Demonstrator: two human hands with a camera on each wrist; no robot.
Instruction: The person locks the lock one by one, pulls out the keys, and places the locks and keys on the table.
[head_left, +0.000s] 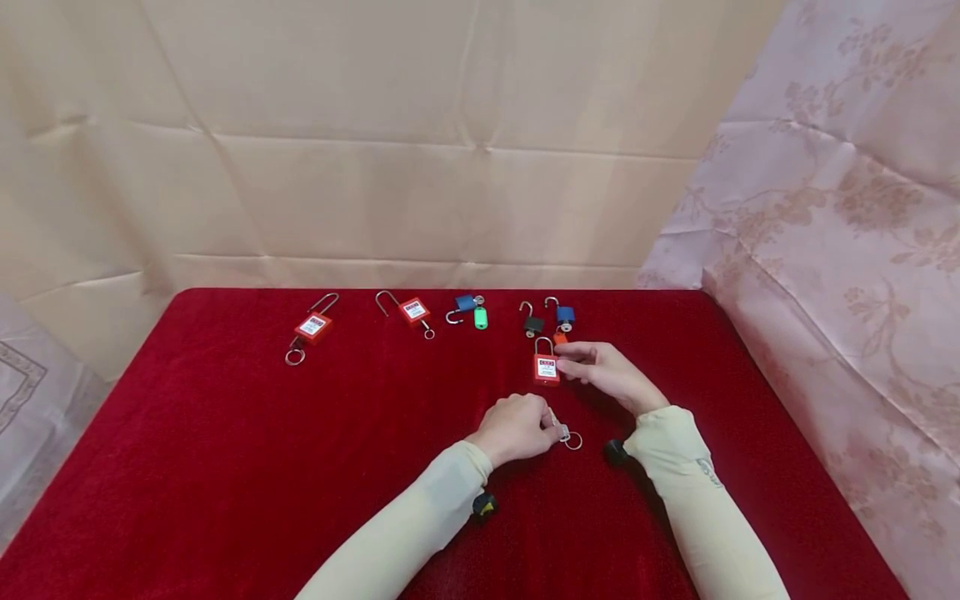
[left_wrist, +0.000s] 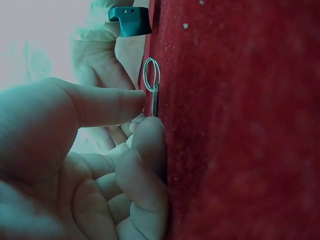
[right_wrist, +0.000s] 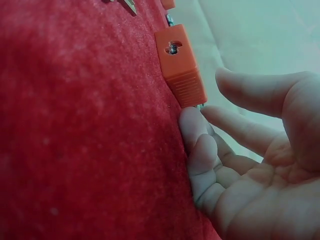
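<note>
A red padlock with a white label lies on the red cloth, its shackle pointing away and its keyhole showing in the right wrist view. Beside its right edge is my right hand, fingers loosely bent; the thumb stands apart from the lock body and the other fingertips are down by the cloth. Nearer to me, my left hand pinches a small key at cloth level between thumb and index finger. A wire ring hangs from the key's head.
Just beyond the red padlock lie a black padlock and a blue padlock with an orange tag. Another blue padlock has a green tag. Two red padlocks with keys and raised shackles lie farther left.
</note>
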